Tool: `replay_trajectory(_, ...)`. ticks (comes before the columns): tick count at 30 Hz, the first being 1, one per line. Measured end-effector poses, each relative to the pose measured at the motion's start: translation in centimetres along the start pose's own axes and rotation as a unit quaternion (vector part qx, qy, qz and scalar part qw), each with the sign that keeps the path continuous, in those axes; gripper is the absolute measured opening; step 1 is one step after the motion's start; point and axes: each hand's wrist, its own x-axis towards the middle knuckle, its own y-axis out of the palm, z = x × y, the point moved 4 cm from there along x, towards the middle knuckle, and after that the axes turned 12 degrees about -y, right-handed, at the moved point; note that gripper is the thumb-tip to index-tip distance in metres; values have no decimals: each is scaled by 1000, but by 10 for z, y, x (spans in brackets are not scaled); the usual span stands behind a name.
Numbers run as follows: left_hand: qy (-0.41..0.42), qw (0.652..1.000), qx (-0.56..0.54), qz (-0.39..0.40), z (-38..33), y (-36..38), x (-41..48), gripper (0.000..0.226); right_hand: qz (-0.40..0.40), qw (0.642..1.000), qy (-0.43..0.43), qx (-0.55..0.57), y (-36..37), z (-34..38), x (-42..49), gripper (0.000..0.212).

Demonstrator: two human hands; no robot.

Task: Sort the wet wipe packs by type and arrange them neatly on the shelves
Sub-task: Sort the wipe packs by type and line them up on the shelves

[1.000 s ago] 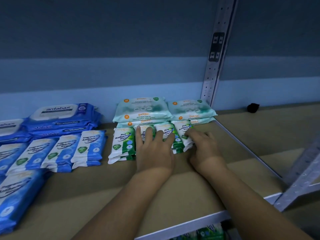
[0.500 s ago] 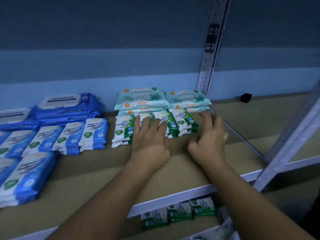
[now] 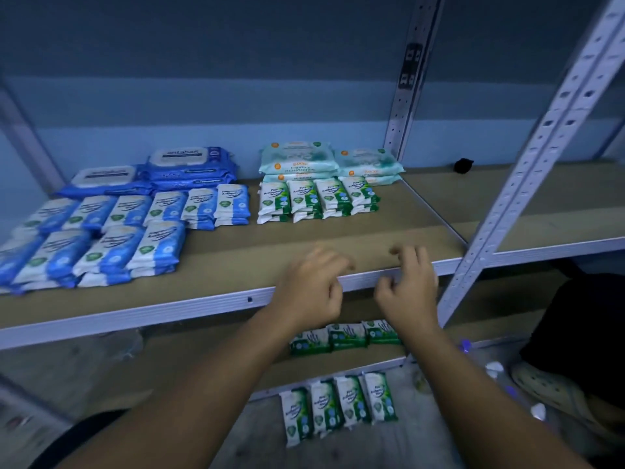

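wet wipe packs sorted on upper shelf: blue packs left, green pine packs far right. loose green packs lie near, low down. likely light, soft, squashy, slick film; grab across long sides. left hand, right hand over shelf front edge, fingers loosely curled, holding nothing.

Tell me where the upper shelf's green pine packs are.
In the head view, the green pine packs sit in a row right of centre, just in front of the pale teal packs and right of the small blue packs.
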Motion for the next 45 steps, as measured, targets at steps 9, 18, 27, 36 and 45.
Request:
replay_trajectory(9, -413, 857, -193, 240, 49, 61, -151, 31, 183, 930, 301, 108, 24, -23, -167, 18)
replay_trajectory(18, -637, 681, -269, 241, 121, 120, -239, 15, 367, 851, 364, 95, 82, -54, -238, 16)
replay_trajectory(27, -677, 637, -259, 261, 181, 222, -258, 21, 458, 818, 334, 96, 182, -93, -252, 20)
replay_trajectory(36, -694, 606, -268, 282, 205, 311, -277, 24, 527, 804, 274, 25, 249, -108, -257, 12)
replay_trajectory(45, -715, 624, -221, 223, 198, 312, -255, 16, 575, 769, 269, -77, 271, -98, -259, 39)
